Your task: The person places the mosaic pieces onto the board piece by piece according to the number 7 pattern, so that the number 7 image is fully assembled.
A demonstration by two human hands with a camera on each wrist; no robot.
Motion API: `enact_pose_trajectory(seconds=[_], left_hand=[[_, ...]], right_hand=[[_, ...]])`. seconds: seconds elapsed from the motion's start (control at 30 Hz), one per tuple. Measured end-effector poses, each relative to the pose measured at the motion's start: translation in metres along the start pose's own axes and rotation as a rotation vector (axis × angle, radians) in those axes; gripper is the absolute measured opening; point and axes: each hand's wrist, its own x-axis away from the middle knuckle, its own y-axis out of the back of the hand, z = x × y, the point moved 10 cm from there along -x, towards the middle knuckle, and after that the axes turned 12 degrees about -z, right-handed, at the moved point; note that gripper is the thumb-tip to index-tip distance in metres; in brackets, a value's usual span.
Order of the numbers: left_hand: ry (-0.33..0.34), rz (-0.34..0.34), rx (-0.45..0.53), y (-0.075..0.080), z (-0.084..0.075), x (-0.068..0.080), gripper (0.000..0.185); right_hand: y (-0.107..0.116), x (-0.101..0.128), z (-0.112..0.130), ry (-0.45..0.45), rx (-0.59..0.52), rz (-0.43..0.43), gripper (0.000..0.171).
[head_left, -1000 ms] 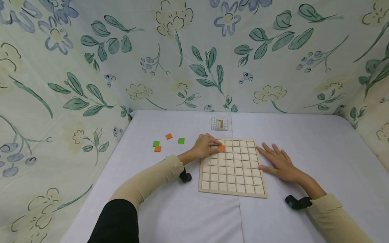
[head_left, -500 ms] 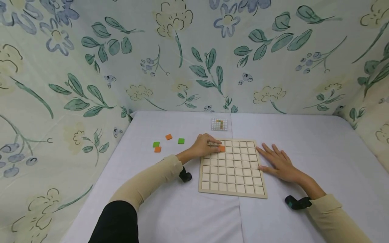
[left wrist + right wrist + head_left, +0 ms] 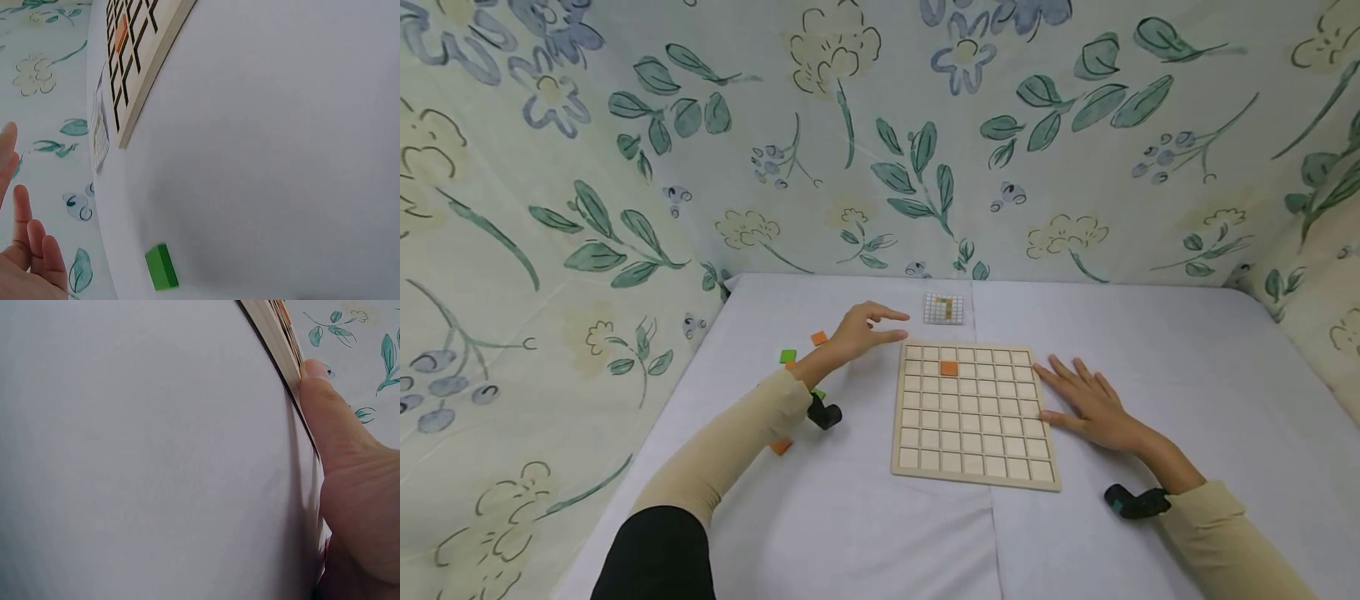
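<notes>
In the head view my left hand [image 3: 857, 331] hovers off the board's far left corner, thumb and fingers apart with nothing between them. An orange square tile [image 3: 949, 368] lies in a cell of the wooden grid board [image 3: 976, 481], in the second row from the far side. My right hand [image 3: 1090, 408] lies with fingers spread along the board's right edge. The right wrist view shows its thumb [image 3: 325, 409] against the board's side [image 3: 275, 344]. In the left wrist view a green tile [image 3: 161, 267] is on the cloth below the left hand [image 3: 31, 262].
Behind the board is a small card [image 3: 943, 309] printed with a coloured grid. Loose tiles lie left of the board around the left forearm, among them a green one [image 3: 787, 356], an orange one [image 3: 819, 338] and a nearer orange one [image 3: 781, 446]. A floral curtain [image 3: 850, 167] backs the table.
My left hand has let go of the orange tile on the board and moved left and back, uncovering the board's far left cells. The right hand stays in place.
</notes>
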Motion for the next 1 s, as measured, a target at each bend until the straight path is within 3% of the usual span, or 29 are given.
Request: enact_pose_trajectory(seconds=[0.17,0.43,0.7,0.87,1.0], left_hand=[[0.029,-0.027,-0.002,0.029,0.018,0.002,0.036],[0.077,-0.013,-0.028,0.051,0.053,0.014,0.036],[0.083,0.008,-0.058,0.056,0.079,0.021,0.032],[0.05,0.024,-0.098,0.055,0.085,0.021,0.034],[0.065,0.033,-0.103,0.055,0.088,0.023,0.035]], right_hand=[[0.002,0.0,0.0,0.005,-0.004,-0.009,0.078],[0.001,0.0,0.002,-0.009,0.002,0.018,0.079],[-0.001,0.001,0.001,-0.01,-0.014,0.019,0.078],[-0.002,0.001,0.0,-0.021,-0.018,0.036,0.079],[-0.001,0.001,0.001,-0.022,-0.018,0.036,0.079]])
